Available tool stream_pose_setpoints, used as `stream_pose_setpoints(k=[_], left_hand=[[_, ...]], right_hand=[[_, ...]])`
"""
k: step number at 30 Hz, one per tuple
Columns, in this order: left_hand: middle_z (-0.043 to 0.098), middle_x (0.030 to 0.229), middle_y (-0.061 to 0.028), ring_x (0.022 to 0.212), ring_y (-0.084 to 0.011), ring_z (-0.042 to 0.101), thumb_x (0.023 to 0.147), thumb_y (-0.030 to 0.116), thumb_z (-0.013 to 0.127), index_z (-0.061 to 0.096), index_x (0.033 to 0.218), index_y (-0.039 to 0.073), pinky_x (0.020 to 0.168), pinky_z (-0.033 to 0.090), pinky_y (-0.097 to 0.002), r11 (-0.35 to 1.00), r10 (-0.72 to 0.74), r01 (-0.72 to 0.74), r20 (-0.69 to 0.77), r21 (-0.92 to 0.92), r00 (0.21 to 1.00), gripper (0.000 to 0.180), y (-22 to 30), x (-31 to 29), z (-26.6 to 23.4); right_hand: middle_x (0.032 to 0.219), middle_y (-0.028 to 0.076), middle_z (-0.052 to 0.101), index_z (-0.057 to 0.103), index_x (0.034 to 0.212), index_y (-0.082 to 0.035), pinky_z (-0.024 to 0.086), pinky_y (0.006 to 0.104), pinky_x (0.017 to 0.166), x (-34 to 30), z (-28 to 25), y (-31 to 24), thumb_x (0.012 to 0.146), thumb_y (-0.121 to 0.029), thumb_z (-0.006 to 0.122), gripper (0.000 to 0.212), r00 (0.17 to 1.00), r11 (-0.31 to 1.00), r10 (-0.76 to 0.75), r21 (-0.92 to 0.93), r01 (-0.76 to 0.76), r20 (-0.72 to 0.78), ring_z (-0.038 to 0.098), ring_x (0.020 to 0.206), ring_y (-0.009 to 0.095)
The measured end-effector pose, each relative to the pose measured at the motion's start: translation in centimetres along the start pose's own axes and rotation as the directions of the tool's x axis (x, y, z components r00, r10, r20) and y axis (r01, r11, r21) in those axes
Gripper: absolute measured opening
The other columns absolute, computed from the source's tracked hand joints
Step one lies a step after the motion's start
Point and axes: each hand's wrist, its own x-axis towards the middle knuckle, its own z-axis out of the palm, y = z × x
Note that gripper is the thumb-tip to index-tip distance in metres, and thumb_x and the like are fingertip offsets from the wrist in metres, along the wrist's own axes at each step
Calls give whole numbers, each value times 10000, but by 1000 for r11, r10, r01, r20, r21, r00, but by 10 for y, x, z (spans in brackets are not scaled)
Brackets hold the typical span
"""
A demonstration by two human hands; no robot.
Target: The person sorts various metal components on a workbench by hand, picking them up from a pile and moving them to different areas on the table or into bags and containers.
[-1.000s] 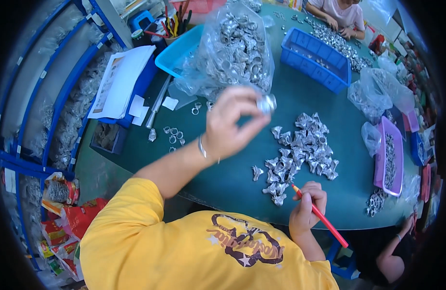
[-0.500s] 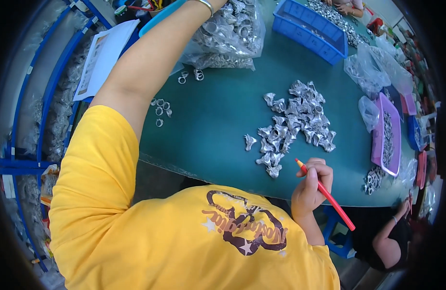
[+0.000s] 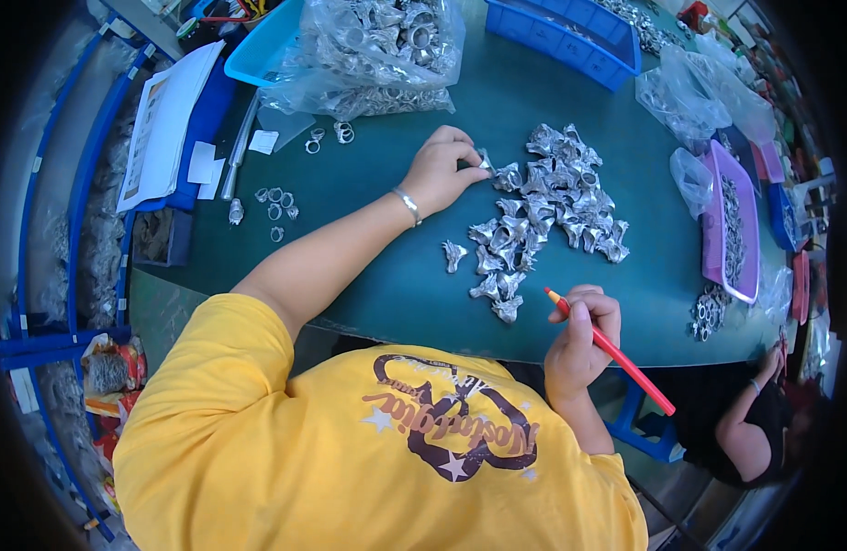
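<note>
The left hand (image 3: 442, 170), raised half a second ago, has come down onto the green surface (image 3: 387, 275), pinching what seems one metal piece (image 3: 483, 160) at the pile (image 3: 543, 216), while the right hand (image 3: 581, 340) holds its red pencil (image 3: 616, 354).

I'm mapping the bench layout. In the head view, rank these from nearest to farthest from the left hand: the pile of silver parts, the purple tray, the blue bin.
From the left hand:
1. Pile of silver parts, touching its fingertips.
2. Blue bin, beyond it at the table's far edge.
3. Purple tray, far right.
</note>
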Motion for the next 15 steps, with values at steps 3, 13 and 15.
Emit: stream_pose_setpoints(k=[3,13,15], left_hand=[[615,999,-66,831,-141,595,753,131,750,638,739,42,684,480,-253,957,-178,184,44,-224,983,144,39,-18,-14],[543,1108,-114,911,-124,594,722,-99,726,585,1084,10,747,517,-220,611,-95,350,373,-710,923,404,90,-95,-38],[547,1127,-127,943,-146,601,724,-118,713,580,1060,6,775,524,-241,401,-156,430,402,-809,902,382,91,-102,-35]], right_hand=[[764,101,532,506,870,1,422,232,615,-4,-3,6,886,-40,511,45,1000,1000,10,-18,-10,-1,497,679,125],[742,66,596,532,865,-31,414,372,757,1,12,6,832,-20,547,38,957,967,-195,-122,225,216,520,734,214],[740,66,594,532,861,-39,406,403,799,-1,11,6,805,-23,563,66,963,974,-177,-106,201,204,533,732,225]])
